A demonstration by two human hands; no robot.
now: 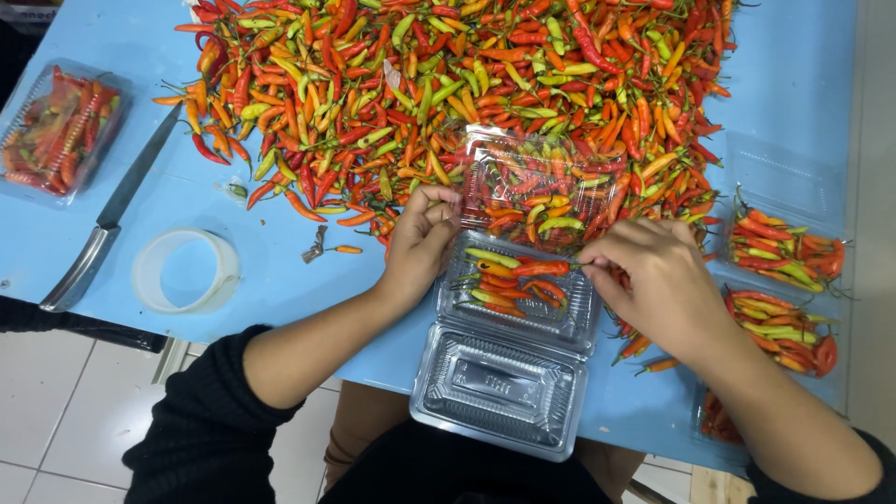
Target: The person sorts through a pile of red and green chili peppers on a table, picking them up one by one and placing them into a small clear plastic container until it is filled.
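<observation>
Across the far half of the blue bench point(793, 84) lies a heap of chillies point(467, 84). At the near edge sits an open clear box point(509, 345), partly filled. The right hand point(653, 280) pinches a red chilli point(541, 269) by its stem over the box. The left hand point(420, 245) rests curled at the box's left rim; whether its grip holds anything cannot be told.

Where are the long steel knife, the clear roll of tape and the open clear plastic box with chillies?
long steel knife point(126, 191), head view, on the middle of its blade
clear roll of tape point(147, 273), head view, on its left rim
open clear plastic box point(581, 322), head view, on its right rim
</observation>
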